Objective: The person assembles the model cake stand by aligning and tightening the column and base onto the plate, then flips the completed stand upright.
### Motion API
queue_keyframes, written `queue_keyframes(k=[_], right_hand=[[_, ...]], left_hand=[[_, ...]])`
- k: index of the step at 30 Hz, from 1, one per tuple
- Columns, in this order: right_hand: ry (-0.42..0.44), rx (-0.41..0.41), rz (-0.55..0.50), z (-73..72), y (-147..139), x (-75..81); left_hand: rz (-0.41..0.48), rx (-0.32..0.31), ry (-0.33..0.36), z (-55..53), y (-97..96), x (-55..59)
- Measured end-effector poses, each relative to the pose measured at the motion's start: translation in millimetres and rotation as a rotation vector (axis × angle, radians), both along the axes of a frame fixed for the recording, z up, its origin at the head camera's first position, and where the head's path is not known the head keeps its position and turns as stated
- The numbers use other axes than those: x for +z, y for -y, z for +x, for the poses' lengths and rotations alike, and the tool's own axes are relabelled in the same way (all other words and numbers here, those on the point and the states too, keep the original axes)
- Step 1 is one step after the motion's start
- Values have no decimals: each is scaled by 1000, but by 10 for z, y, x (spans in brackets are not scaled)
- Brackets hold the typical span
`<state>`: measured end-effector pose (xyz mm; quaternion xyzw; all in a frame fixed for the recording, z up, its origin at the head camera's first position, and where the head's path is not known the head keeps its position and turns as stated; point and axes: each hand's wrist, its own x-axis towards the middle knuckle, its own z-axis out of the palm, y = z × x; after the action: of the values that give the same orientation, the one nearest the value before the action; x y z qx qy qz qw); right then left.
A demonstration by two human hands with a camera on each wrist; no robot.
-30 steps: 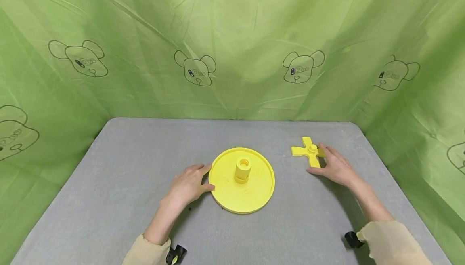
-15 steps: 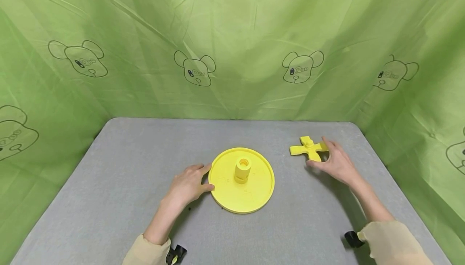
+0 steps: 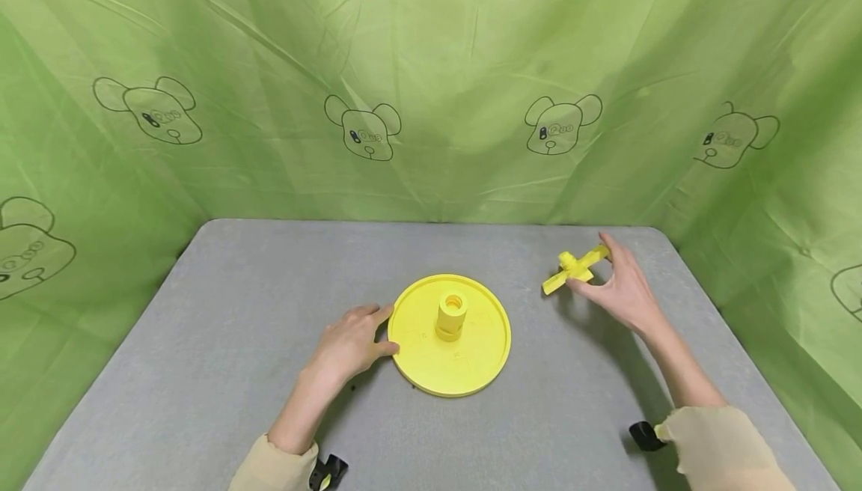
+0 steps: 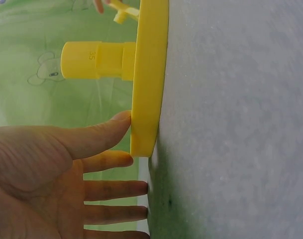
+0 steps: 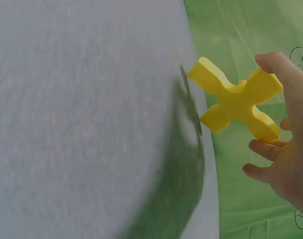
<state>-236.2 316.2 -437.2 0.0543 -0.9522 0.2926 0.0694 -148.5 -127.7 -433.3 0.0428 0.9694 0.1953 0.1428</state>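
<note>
A round yellow disc (image 3: 424,364) with a raised rim lies on the grey table, and a hollow yellow post (image 3: 451,320) stands upright at its middle. My left hand (image 3: 349,338) rests against the disc's left side. In the left wrist view its thumb (image 4: 99,139) touches the rim, the fingers straight and spread. At the right, my right hand (image 3: 625,290) pinches a yellow four-armed cross piece (image 3: 577,268) with a short round stub at its centre. The cross (image 5: 237,103) is tilted and raised, its shadow falling on the table below.
The grey table (image 3: 269,266) has rounded back corners. Green fabric (image 3: 465,177) with printed bear heads hangs behind and along both sides. Small dark specks lie on the table near the disc's left front.
My right hand has lifted the cross piece off the table and tilted it, raising the end it pinches. My left hand and the disc have stayed in place.
</note>
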Motion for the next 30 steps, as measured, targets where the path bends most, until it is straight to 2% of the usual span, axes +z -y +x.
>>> queue_keyframes(k=[15,30], right_hand=[[-30,-91,-221,61,224,122],[-65,67,-553,175,698,344]], left_hand=[[6,-1,2,-6,-11,12],[-1,-11,-1,-3,0,9]])
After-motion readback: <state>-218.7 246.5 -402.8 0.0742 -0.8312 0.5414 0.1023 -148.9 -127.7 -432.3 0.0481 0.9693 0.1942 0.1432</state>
